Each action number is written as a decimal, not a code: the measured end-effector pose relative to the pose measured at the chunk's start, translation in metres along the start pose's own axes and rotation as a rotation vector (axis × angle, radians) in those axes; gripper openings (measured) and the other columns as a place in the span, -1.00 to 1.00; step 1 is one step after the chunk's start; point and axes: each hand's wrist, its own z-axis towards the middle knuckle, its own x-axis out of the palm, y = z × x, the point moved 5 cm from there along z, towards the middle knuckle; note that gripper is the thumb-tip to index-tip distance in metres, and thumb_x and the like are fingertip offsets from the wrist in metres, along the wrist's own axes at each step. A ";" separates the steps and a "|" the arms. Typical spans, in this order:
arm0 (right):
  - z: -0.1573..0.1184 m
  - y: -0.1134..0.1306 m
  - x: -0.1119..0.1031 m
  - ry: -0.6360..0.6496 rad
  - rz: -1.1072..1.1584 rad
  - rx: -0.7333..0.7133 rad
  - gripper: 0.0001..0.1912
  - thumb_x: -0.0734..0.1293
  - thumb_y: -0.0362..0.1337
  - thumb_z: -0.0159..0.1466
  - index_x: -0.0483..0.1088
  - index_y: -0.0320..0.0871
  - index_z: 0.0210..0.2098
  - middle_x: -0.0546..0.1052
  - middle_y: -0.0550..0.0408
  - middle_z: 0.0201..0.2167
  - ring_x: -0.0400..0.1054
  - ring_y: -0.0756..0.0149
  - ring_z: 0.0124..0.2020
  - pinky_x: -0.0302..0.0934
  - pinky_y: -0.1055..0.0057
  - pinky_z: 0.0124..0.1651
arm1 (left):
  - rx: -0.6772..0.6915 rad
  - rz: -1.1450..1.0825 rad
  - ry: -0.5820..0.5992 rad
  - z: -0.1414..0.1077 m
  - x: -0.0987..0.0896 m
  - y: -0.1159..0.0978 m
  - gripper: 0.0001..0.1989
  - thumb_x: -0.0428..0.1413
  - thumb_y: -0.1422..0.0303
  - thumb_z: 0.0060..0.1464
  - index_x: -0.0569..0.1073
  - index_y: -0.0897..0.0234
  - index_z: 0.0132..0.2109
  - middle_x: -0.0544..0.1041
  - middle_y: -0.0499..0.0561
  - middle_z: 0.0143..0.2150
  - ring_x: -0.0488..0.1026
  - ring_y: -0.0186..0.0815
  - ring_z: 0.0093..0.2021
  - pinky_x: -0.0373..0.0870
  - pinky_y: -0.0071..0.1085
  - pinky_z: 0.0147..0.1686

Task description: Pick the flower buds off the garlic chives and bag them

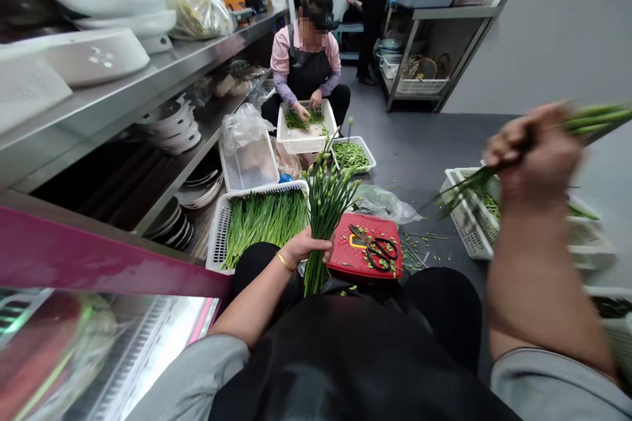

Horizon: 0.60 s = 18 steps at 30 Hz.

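A bunch of garlic chives [323, 223], long green stalks topped with pale closed buds, stands upright and fans out above the left grip [309, 247]. That grip is closed around the stems partway along, with the forearm reaching in low and a gold bangle [284, 262] at the wrist. The right grip [536, 158] is raised high on a bent arm, pressed together on a thin, blurred sheaf of green stalks [592, 120] that stick out on both sides of the fist.

Just beyond the left grip lies a red plastic board [380, 230] bearing black-handled scissors [375, 248]. Chive bits [412, 251] are scattered on the grey floor beside it. A white plastic basket [217, 237] of chives sits left of the left grip, and another [461, 230] sits below the right grip.
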 end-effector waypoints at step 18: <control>-0.056 -0.065 0.113 0.255 0.298 0.263 -0.48 0.51 0.17 -0.10 0.49 -0.17 -0.42 -0.02 0.36 -0.76 -0.21 0.60 -0.74 -0.34 0.52 -0.70 | 0.030 0.191 0.127 0.002 0.022 -0.005 -0.58 0.31 0.10 -0.14 0.36 0.36 -0.52 0.32 -0.11 -0.71 0.23 -0.45 -0.69 0.18 -0.46 -0.61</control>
